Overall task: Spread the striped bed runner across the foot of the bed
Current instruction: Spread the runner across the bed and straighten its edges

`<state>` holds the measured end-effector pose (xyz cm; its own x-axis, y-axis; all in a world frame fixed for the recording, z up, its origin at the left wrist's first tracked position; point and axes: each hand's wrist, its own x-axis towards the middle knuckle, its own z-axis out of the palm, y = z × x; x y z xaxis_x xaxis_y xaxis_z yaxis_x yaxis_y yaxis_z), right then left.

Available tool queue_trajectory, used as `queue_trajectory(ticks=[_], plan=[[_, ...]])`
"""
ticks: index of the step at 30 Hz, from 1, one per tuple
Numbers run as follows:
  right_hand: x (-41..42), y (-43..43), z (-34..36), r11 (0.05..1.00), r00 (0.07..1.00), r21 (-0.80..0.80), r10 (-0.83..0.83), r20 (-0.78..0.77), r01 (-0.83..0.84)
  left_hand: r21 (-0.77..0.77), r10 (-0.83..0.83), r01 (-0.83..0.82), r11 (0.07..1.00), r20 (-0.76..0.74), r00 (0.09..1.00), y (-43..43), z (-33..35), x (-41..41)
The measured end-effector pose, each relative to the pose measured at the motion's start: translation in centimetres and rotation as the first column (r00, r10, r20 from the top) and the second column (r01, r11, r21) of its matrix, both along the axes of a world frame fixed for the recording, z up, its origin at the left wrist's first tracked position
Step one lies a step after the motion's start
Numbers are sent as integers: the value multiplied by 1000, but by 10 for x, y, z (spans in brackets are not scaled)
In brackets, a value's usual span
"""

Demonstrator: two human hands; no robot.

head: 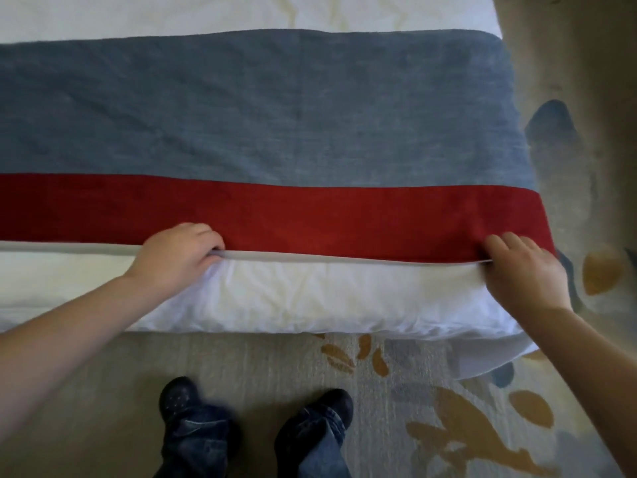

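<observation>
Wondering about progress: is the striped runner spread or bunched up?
Spread: the bed runner lies flat across the bed, left hand and right hand holding its near edge. Left end unseen.

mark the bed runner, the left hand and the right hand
bed runner (310,222), head view, middle of red stripe
left hand (179,253), head view, back of hand
right hand (524,267), head view, back of hand

The floor is covered by a pale beige carpet (241,367), which is seen in front of the bed (310,294) and along its right side. Leaf-shaped ochre patches (379,362) and blue-grey patches (551,125) are printed on it. The carpet is evenly lit by soft light.
</observation>
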<state>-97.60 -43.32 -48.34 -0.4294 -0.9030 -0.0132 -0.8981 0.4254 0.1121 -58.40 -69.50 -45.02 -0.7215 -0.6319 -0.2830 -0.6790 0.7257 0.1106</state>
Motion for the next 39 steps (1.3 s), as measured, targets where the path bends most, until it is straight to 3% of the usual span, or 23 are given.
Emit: queue_trajectory(ticks=[3, 9, 14, 17, 20, 27, 32, 35, 39], plan=[[5, -3, 1, 999, 1000, 27, -27, 16, 26, -4, 26, -26, 1000, -20, 999, -2, -4, 11], [35, -39, 26, 952, 989, 270, -149, -3, 144, 35, 2, 1, 999, -95, 995, -1, -14, 17], [114, -104, 33, 946, 966, 291, 69, 248, -143, 63, -115, 121, 991, -87, 990, -18, -11, 39], [189, -150, 29, 922, 883, 205, 222, 413, -328, 57, -77, 80, 995, -52, 996, -36, -7, 59], [265, -199, 20, 917, 817, 108, 283, 503, -383, 47, -30, 31, 998, -35, 999, -54, -4, 86], [359, -251, 0, 958, 861, 82, 206, 466, -274, 43, 107, -104, 994, -77, 991, -59, -15, 120], [371, -222, -9, 984, 858, -38, 168, 485, -172, 51, 50, -43, 998, -152, 987, -56, -24, 134], [376, -226, -9, 986, 891, 1, 149, 428, -166, 35, -37, 42, 999, -135, 990, -68, -23, 147], [389, -247, -2, 973, 889, 28, 196, 414, -228, 15, -3, 5, 1000, -122, 993, -94, -21, 181]])
